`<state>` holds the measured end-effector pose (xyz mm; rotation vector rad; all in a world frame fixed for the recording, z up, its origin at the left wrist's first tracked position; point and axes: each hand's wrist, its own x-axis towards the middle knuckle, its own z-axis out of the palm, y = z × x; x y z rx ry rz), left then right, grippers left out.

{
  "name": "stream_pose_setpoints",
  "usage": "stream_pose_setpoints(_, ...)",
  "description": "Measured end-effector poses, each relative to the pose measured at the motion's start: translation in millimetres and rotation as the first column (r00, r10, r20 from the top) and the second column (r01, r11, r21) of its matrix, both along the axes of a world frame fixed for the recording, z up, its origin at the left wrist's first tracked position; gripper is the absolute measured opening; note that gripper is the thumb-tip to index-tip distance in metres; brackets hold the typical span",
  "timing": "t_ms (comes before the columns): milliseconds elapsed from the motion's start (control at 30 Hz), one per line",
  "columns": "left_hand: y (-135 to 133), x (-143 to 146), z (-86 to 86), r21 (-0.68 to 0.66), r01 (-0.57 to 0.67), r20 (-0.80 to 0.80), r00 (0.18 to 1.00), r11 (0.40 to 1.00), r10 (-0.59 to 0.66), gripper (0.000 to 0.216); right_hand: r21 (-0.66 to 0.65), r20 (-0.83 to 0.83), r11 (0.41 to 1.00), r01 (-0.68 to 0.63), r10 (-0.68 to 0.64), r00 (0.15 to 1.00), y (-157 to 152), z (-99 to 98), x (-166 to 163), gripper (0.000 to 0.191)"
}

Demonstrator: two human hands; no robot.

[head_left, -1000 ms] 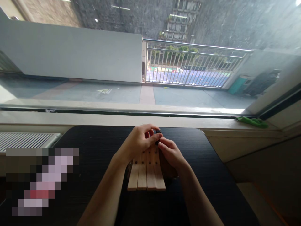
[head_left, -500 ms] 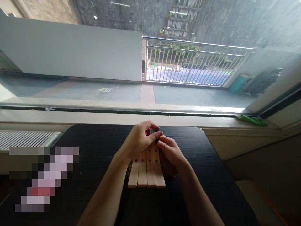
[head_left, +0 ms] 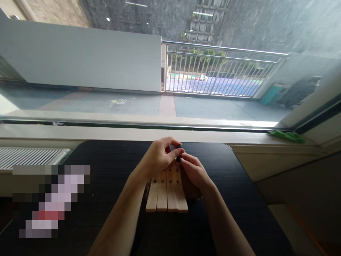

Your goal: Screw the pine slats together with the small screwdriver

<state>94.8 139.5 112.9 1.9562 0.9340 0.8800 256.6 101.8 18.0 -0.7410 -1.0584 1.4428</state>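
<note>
Four-sided pale wooden slats (head_left: 161,202) lie side by side, with dark round screw heads or holes along them. A small screwdriver (head_left: 179,157) with a black handle stands nearly upright over the rightmost slat, its thin shaft reaching down to a dark spot there. The thumb and fingers of my left hand (head_left: 163,153) are closed around the top of the handle. Lower on the handle, my right hand (head_left: 194,169) pinches with thumb and fingertips. A brown object (head_left: 190,188) shows under the slats, partly hidden by my right hand. My left hand covers the slats' far left part.
The slats rest on a black table (head_left: 112,192) with rounded corners. Behind it runs a white windowsill (head_left: 128,134) with a green cloth (head_left: 286,136) at the right. A white radiator (head_left: 32,158) stands at the left, and a pixelated patch hides part of the table's left side.
The fingertips of my right hand have shifted slightly on the screwdriver handle. My left hand keeps its hold at the top. The whole view has drifted a little.
</note>
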Motion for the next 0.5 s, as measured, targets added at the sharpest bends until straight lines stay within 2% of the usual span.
stream_pose_setpoints(233,-0.5,0.3,-0.7,-0.029,0.033,0.026,0.999,0.999,-0.032,0.030,-0.063,-0.037,0.998,0.002,-0.004,0.999,-0.4,1.3,0.2,0.024)
stream_pose_setpoints(500,-2.6,2.9,-3.1,-0.077,0.082,0.056,0.995,0.994,-0.078,0.028,-0.063,-0.038,0.998,-0.007,0.005,0.999,-1.3,9.2,-2.2,0.025)
